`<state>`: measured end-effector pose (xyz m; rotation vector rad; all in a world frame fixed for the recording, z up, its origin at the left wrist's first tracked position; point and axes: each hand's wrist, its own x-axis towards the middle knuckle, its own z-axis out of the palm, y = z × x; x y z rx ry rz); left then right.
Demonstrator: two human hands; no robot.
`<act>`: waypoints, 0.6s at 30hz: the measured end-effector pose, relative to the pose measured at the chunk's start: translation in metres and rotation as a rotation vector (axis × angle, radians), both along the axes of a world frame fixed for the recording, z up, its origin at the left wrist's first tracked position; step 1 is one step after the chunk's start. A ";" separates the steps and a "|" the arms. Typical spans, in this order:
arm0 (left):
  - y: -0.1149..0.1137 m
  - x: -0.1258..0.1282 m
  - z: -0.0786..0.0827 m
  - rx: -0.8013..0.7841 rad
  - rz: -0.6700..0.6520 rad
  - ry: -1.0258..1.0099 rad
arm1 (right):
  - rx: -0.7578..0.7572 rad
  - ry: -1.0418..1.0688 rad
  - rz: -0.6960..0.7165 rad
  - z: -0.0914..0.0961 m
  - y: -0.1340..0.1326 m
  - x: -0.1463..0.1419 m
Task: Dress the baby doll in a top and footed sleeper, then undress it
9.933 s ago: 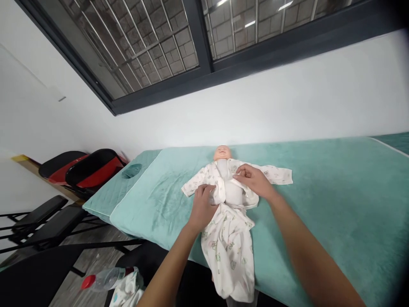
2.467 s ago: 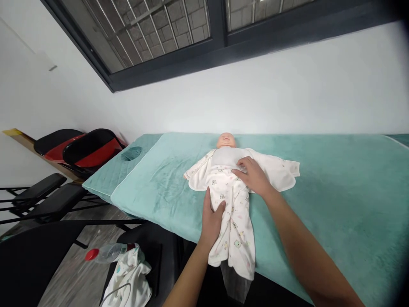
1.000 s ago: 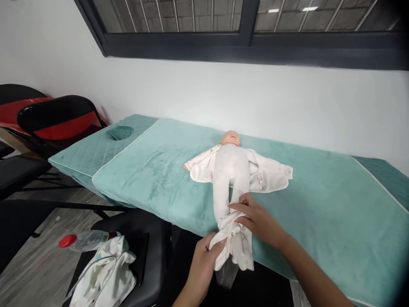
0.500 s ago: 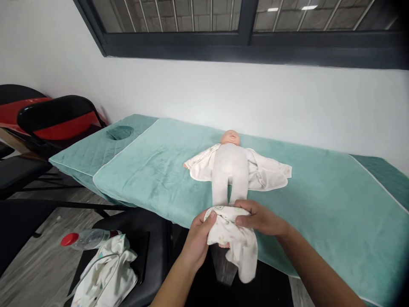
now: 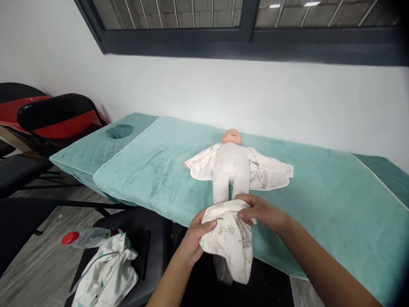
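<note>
A baby doll (image 5: 230, 164) with a white cloth body lies on its back on a teal towel (image 5: 153, 170). An opened printed top (image 5: 265, 172) is spread beneath its torso. At the doll's feet, near the bed's front edge, both my hands grip small white printed trousers (image 5: 230, 238). My left hand (image 5: 194, 238) pinches the left side of the waistband. My right hand (image 5: 262, 211) holds the right side. The trouser legs hang down over the edge. The doll's feet are hidden behind the trousers.
The teal massage bed (image 5: 351, 200) runs along a white wall under a dark window. A face hole (image 5: 119, 131) is at its left end. A black stool (image 5: 140, 238) below left carries a bundled garment (image 5: 105, 273) and a red-capped bottle (image 5: 86, 237). Black-and-red chairs (image 5: 51, 119) stand far left.
The trousers have come down off the doll's legs, which now lie bare. Both hands hold the bunched trousers at the doll's feet, with the waistband raised slightly toward the legs since half a second ago.
</note>
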<state>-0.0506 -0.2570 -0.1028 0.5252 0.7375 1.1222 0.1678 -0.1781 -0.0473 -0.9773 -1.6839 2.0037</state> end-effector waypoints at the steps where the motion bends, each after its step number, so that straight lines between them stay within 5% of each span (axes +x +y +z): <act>1: 0.002 0.000 -0.001 0.005 -0.002 -0.002 | 0.003 -0.026 0.046 0.002 0.003 0.001; 6: 0.009 -0.001 0.001 -0.002 -0.011 0.125 | 0.249 -0.193 0.232 0.023 0.013 -0.014; 10: 0.011 -0.011 0.002 0.054 -0.019 0.055 | 0.434 -0.178 0.136 0.022 0.013 -0.036; 14: 0.014 -0.022 0.000 0.079 -0.034 -0.014 | 0.202 0.038 0.127 0.007 0.012 -0.040; 18: 0.021 -0.019 -0.001 0.055 0.036 -0.024 | -0.003 -0.029 0.338 0.002 0.014 -0.035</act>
